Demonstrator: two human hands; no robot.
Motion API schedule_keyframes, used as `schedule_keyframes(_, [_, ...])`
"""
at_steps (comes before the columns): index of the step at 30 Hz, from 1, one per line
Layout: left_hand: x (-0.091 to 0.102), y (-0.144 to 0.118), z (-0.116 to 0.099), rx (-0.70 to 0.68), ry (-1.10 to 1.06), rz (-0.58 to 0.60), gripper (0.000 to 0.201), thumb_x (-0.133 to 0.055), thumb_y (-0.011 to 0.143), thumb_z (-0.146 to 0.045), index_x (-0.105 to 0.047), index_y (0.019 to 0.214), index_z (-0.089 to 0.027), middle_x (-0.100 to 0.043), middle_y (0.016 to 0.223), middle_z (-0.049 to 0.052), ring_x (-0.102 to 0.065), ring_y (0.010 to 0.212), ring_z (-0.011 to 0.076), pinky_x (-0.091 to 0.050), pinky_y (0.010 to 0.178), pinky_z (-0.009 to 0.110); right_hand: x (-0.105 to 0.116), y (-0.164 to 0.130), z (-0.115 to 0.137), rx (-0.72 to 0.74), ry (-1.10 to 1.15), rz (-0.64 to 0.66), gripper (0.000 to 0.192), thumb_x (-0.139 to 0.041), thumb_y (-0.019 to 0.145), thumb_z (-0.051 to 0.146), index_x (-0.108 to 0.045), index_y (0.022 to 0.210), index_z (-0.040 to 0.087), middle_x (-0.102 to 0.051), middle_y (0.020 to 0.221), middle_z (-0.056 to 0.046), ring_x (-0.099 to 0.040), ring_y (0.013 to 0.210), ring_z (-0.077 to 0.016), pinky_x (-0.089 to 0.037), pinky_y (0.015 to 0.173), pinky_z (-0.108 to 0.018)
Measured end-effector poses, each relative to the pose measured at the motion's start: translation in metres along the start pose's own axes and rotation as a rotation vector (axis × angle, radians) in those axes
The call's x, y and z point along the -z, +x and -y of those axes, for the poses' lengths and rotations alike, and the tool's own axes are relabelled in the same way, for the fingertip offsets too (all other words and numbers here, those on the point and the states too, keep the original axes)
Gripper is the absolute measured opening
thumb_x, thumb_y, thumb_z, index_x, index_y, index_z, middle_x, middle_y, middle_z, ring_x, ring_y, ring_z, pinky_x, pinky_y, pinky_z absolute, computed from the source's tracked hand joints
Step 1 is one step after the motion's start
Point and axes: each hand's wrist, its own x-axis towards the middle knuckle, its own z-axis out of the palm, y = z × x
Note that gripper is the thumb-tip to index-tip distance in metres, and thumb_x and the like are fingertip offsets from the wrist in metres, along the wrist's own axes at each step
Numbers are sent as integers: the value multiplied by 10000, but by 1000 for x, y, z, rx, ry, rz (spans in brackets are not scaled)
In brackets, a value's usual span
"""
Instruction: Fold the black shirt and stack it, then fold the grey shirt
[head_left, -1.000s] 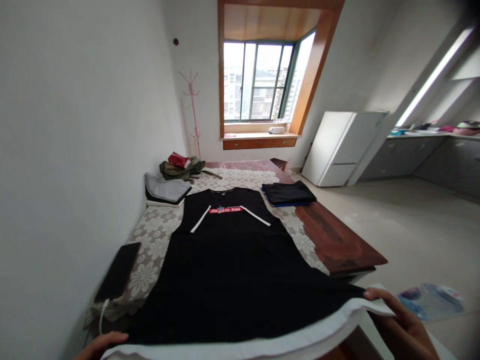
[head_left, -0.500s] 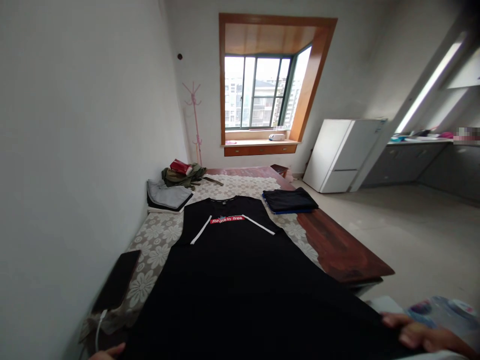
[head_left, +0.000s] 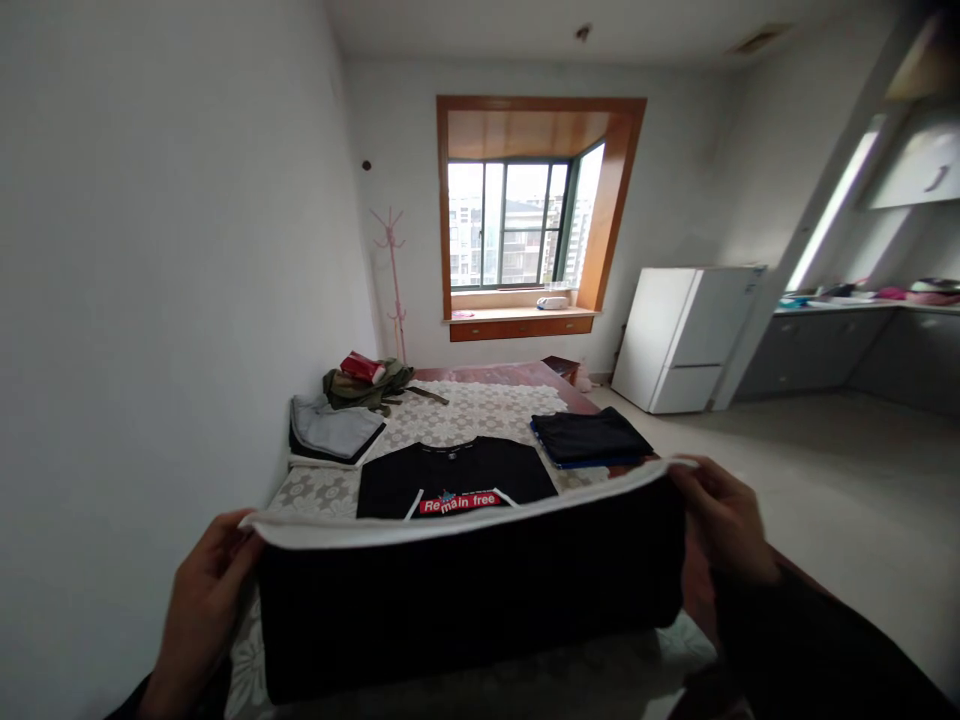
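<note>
A black T-shirt with a white hem and a red "Remain free" patch lies on the lace-covered wooden table. Its lower part is lifted and folded toward the collar, so the chest print shows just beyond the raised hem. My left hand pinches the hem's left corner. My right hand pinches the right corner at about the same height.
A folded dark garment sits at the table's right, a folded grey stack at the left, a green bundle with a red item behind. White wall close on the left. A white fridge and open floor lie to the right.
Both hands have raised the shirt's white hem from the near table edge and carried it up and forward over the shirt. The dark phone at the left is now hidden.
</note>
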Motion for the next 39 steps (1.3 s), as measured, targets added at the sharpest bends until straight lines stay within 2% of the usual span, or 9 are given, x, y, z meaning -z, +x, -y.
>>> schedule_keyframes(3, [-59,75,3,-1,-9,75,549,-613,716,-672,-632,1011,-209,-754,1012,67,-708,910,246,-567,820,350,-60,71,-25,-5,8,145,418,-710,745,593,-691,940,224,-720,821,-15,-664,820,-222,-532,742,-300])
schedule_keyframes(7, [-132,146,51,9,228,98,511,-499,764,-652,-639,909,-182,-759,898,107,-715,885,269,-562,795,365,-127,135,-87,-6,-305,277,423,-585,762,634,-652,786,217,-700,746,-36,-656,776,-233,-508,714,-313])
schedule_keyframes(11, [-177,172,101,62,385,133,302,-542,771,-479,-638,808,-195,-744,766,102,-716,784,272,-529,719,342,-167,160,-143,-11,-507,280,244,-617,756,452,-627,684,219,-684,702,-35,-637,737,-216,-455,699,-299])
schedule_keyframes(15, [-193,177,120,93,545,183,249,-546,807,-422,-648,879,-206,-753,814,109,-713,831,301,-482,702,339,-182,164,-177,-23,-614,309,146,-616,803,356,-665,769,223,-711,784,-40,-647,791,-210,-421,710,-283])
schedule_keyframes(19, [-191,178,121,97,635,248,340,-538,835,-492,-624,1025,-224,-762,935,103,-708,922,303,-465,743,333,-185,162,-188,-29,-675,341,208,-624,831,360,-677,986,232,-720,938,-56,-643,869,-219,-434,754,-289])
schedule_keyframes(23, [-163,163,111,120,690,380,543,-557,800,-593,-529,1175,-200,-755,926,78,-712,885,275,-468,761,325,-159,142,-174,71,-729,360,472,-636,817,421,-589,1233,205,-675,1097,-82,-627,849,-201,-467,796,-306])
schedule_keyframes(31, [-65,34,95,314,755,764,474,-446,777,-724,-542,696,-267,-668,658,-14,-664,713,232,-437,705,314,-30,2,-119,-194,-881,651,383,-543,853,632,-625,747,274,-679,671,-11,-641,647,-217,-407,610,-305])
schedule_keyframes(35, [-48,-15,90,342,675,702,454,-460,743,-705,-507,629,-268,-598,574,-27,-634,640,224,-440,683,318,-14,-50,-110,-208,-902,573,361,-570,832,620,-584,720,277,-683,664,-10,-646,632,-231,-385,582,-304])
schedule_keyframes(39, [-50,-33,83,355,553,619,376,-449,755,-644,-505,715,-274,-522,478,-55,-588,522,210,-413,573,301,-20,-59,-109,-173,-851,507,302,-552,835,549,-571,712,274,-658,631,-1,-633,620,-218,-392,588,-298])
